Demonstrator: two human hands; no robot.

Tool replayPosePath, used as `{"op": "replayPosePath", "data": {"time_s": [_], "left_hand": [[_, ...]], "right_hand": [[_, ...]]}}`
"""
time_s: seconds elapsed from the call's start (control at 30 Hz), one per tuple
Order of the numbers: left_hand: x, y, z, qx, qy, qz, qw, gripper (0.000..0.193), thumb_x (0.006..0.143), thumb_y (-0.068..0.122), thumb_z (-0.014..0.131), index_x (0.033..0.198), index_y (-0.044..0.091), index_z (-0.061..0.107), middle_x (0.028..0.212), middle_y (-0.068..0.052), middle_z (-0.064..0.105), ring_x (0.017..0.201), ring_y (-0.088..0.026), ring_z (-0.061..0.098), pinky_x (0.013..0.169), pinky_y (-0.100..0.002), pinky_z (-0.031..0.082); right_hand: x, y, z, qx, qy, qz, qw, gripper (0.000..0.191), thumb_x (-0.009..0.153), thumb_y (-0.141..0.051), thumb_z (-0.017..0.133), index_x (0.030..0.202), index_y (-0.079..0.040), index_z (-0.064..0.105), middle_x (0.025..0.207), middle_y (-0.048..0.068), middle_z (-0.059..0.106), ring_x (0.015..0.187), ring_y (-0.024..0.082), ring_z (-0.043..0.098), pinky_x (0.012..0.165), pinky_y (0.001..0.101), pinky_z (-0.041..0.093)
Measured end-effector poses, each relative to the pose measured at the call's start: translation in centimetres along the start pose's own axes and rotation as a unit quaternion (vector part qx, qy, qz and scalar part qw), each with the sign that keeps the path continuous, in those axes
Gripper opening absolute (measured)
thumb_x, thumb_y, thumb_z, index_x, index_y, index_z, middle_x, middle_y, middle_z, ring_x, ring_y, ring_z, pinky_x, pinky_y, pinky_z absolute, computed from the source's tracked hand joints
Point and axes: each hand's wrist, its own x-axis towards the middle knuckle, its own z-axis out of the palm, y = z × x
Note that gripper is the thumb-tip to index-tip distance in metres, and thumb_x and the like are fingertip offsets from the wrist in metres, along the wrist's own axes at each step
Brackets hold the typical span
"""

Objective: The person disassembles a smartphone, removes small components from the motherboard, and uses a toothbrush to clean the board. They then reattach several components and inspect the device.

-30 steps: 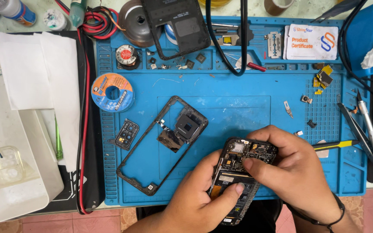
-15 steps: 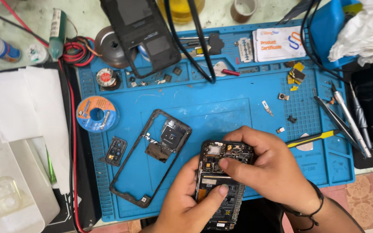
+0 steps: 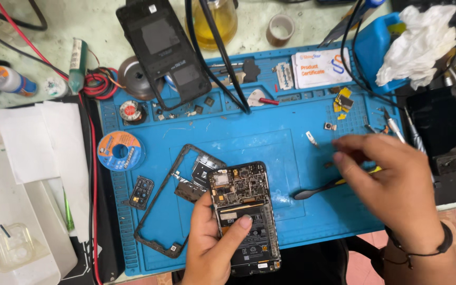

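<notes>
**A:** Head view is all I have. What am I looking at?

**B:** I see the left hand (image 3: 212, 248) wrapped around an opened phone (image 3: 245, 216), its back off, circuit board and battery bare. The thumb lies across the battery and the fingers curl behind the phone's left edge. The phone sits over the near edge of the blue work mat (image 3: 270, 137), which I'll use as my landmark.

**A:** And the right hand?

**B:** The right hand (image 3: 391, 182) hovers over the mat's right side, well apart from the phone, fingers bent and drawn together towards the left. It's blurred, so I cannot tell whether it pinches anything. A black spudger with a yellow end (image 3: 317, 189) lies on the mat, running under that hand.

**A:** What else is on the mat?

**B:** A black phone frame (image 3: 172, 206) lies at the mat's left centre, just beside the phone, and a small camera cover (image 3: 141, 192) sits left of it. A blue solder wick spool (image 3: 121, 151) rests on the mat's left edge. A dark back cover (image 3: 163, 50) leans over the mat's far left corner. A white card (image 3: 320, 67) lies at the far edge.
</notes>
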Motion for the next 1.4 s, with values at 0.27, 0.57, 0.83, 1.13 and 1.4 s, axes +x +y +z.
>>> {"op": "replayPosePath", "data": {"time_s": [0.27,0.57,0.83,1.13,1.4], "left_hand": [[2.0,-1.6,-2.4,0.035,-0.054,0.059,0.996,0.066,0.085,-0.01,0.067,0.145,-0.005,0.039,0.13,-0.026,0.069,0.12,-0.029,0.068,0.105,-0.043,0.052],[2.6,-2.9,-4.5,0.097,0.004,0.024,0.995,0.066,0.081,-0.009,0.071,0.14,-0.003,0.042,0.125,-0.026,0.072,0.116,-0.029,0.072,0.103,-0.046,0.056],[2.9,-3.6,-5.3,0.116,0.03,0.039,0.992,0.066,0.078,-0.008,0.073,0.137,-0.003,0.044,0.124,-0.028,0.073,0.115,-0.032,0.073,0.101,-0.049,0.058],[3.8,-5.1,-7.2,0.106,0.02,0.059,0.992,0.07,0.075,-0.005,0.076,0.136,-0.004,0.045,0.121,-0.03,0.072,0.112,-0.035,0.074,0.099,-0.052,0.059],[4.0,-4.7,-7.5,0.114,-0.008,0.055,0.992,0.068,0.076,-0.005,0.076,0.136,-0.005,0.046,0.122,-0.03,0.072,0.113,-0.035,0.074,0.1,-0.052,0.059]], "right_hand": [[0.9,1.7,1.3,-0.063,-0.054,-0.078,0.993,0.019,0.074,-0.013,0.076,0.092,-0.01,0.08,0.085,0.01,0.075,0.076,0.033,0.071,0.065,0.0398,0.056],[0.5,3.4,1.9,-0.03,-0.063,-0.129,0.989,0.011,0.081,-0.014,0.073,0.088,-0.006,0.071,0.087,0.009,0.072,0.081,0.031,0.069,0.068,0.0387,0.055],[-1.1,5.3,1.8,0.547,-0.062,0.167,0.818,0.013,0.092,-0.002,0.067,0.104,0.002,0.067,0.087,0.013,0.069,0.076,0.021,0.064,0.068,0.0353,0.053],[-2.4,6.4,2.9,0.667,-0.107,0.113,0.729,0.011,0.095,0.003,0.066,0.105,0.004,0.065,0.092,0.021,0.071,0.082,0.029,0.07,0.074,0.0435,0.058],[-2.7,5.0,2.5,0.577,-0.112,0.105,0.802,0.011,0.09,0.007,0.066,0.102,0.006,0.066,0.098,0.018,0.072,0.088,0.025,0.073,0.081,0.0399,0.06]]}}
